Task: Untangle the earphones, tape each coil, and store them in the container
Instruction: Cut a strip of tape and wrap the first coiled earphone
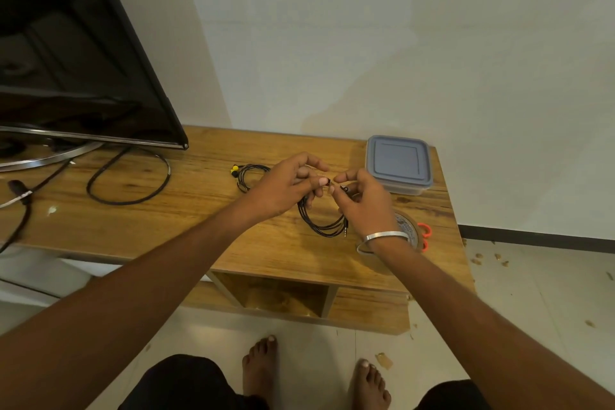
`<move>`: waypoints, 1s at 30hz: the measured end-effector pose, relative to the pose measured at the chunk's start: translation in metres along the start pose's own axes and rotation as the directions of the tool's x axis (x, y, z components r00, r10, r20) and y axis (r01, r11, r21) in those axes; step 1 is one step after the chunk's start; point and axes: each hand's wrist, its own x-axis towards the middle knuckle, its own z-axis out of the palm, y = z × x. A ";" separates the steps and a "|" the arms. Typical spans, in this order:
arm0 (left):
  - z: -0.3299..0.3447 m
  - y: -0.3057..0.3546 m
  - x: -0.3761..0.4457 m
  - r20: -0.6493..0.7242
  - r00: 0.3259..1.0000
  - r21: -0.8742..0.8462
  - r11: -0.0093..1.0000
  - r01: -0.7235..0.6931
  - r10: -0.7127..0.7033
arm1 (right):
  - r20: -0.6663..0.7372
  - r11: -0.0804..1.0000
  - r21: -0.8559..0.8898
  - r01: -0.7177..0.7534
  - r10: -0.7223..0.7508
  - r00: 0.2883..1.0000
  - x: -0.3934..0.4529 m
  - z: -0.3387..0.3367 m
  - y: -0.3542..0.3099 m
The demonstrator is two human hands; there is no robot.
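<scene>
While both hands hang just above the wooden table (186, 233), they share one pair of black earphones (321, 223): the left hand (286, 186) pinches the thin cord near an earbud with curled fingers, and the right hand (364, 201) pinches the other end close beside it. The cord droops between them in a loose round coil, its metal plug dangling. A second pair of earphones (248, 175) with yellow tips lies coiled on the table, far left of the hands. The square plastic container (397, 165), lid on, sits at the far right. A roll of brown tape (407, 230) lies under the right wrist.
</scene>
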 end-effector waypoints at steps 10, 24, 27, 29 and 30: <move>-0.001 0.008 -0.004 0.025 0.999 0.001 0.999 -0.038 0.038 | 0.030 0.984 -0.138 0.111 -0.108 0.994 0.001 -0.003 0.000; -0.002 -0.001 -0.005 -0.063 0.997 0.135 0.990 0.045 -0.036 | 0.174 0.974 -0.208 0.089 -0.053 0.983 0.014 0.004 0.003; 0.001 -0.010 0.001 -0.114 0.989 0.143 0.984 0.105 -0.089 | 0.197 0.966 -0.257 0.034 0.018 0.980 0.025 0.008 0.003; 0.001 -0.020 0.006 -0.130 0.983 0.166 0.974 0.153 -0.132 | 0.214 0.955 -0.297 0.005 0.062 0.975 0.034 0.011 0.002; 0.001 -0.025 0.008 -0.133 0.979 0.175 0.969 0.174 -0.152 | 0.216 0.951 -0.309 -0.002 0.073 0.974 0.038 0.013 0.003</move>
